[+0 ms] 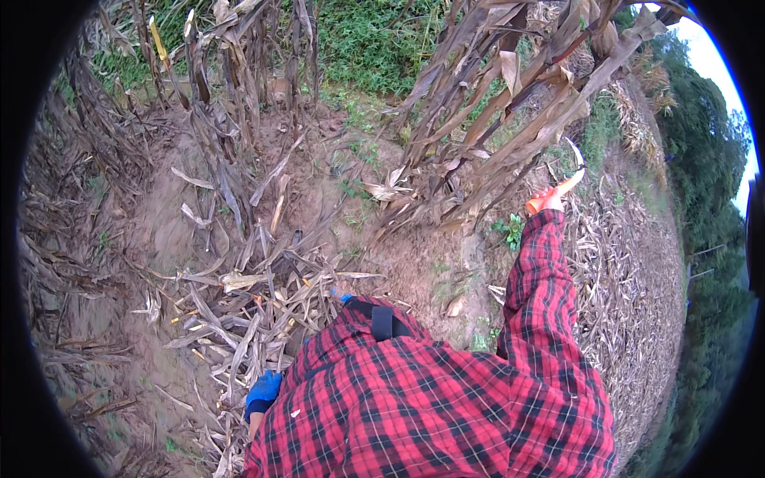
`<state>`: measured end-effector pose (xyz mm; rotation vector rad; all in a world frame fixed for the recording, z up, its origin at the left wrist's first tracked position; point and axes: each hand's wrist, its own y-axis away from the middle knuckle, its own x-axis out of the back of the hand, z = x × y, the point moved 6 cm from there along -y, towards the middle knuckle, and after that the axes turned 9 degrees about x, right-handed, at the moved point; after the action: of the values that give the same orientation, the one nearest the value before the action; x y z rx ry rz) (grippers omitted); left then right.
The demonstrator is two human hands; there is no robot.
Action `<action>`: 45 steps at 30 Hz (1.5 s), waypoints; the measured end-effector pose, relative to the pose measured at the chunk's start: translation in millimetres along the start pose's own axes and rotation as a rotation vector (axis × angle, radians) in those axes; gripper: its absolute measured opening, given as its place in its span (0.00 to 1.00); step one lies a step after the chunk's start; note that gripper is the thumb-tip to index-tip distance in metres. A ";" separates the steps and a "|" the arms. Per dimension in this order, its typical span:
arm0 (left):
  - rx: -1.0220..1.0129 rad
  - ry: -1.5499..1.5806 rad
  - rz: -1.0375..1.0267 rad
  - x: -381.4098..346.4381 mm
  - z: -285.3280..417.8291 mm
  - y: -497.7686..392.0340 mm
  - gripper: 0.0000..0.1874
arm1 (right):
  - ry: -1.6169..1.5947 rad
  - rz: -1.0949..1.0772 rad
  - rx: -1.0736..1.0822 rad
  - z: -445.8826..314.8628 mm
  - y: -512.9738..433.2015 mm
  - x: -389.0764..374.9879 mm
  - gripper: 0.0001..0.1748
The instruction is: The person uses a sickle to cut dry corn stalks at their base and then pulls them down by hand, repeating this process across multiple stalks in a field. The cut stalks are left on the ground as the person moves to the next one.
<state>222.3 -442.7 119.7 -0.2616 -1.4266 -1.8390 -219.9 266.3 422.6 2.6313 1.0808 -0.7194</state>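
Observation:
My right hand [551, 202], bare, is stretched out to the right and closed around the orange handle [533, 207] of a sickle. The sickle's curved blade [578, 160] points up and away, beside a leaning clump of dry corn stalks [478, 131]. At my left side, my left hand [263, 391] wears a blue glove. Its fingers are partly hidden, and I cannot tell whether they hold anything. Below that hand lie cut corn stalks and dry leaves [239, 346] on the ground.
Standing dry stalks [233, 77] rise ahead on the left, some with cut, pale tops. Green weeds [376, 48] grow beyond bare reddish soil [418, 257]. Flattened corn litter [621, 287] covers the ground on the right, with dark trees [699, 119] behind it.

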 end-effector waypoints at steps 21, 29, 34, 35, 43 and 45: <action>0.521 0.346 -0.136 23.9 10.2 24.7 0.37 | -0.258 -0.221 -0.060 -46.3 -106.3 -154.2 0.19; 0.516 0.312 -0.162 16.9 3.4 23.1 0.35 | -0.115 -0.134 0.083 -9.1 -45.8 -158.9 0.14; 0.501 0.282 -0.171 18.4 -0.7 20.1 0.35 | -0.051 -0.113 0.120 -2.4 -16.1 -149.7 0.10; 0.499 0.275 -0.173 18.5 -2.0 19.8 0.34 | -0.018 -0.101 0.149 -0.6 -10.7 -147.9 0.11; 0.446 0.219 -0.185 21.5 -7.8 9.7 0.33 | 0.093 -0.008 0.209 16.3 46.7 -145.0 0.17; 0.418 0.199 -0.191 17.0 -10.7 6.8 0.33 | 0.071 -0.029 0.201 21.0 49.2 -144.1 0.17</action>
<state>218.5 -460.3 131.0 0.2677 -1.6930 -1.6084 -281.1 136.8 478.4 2.8341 1.1219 -0.7847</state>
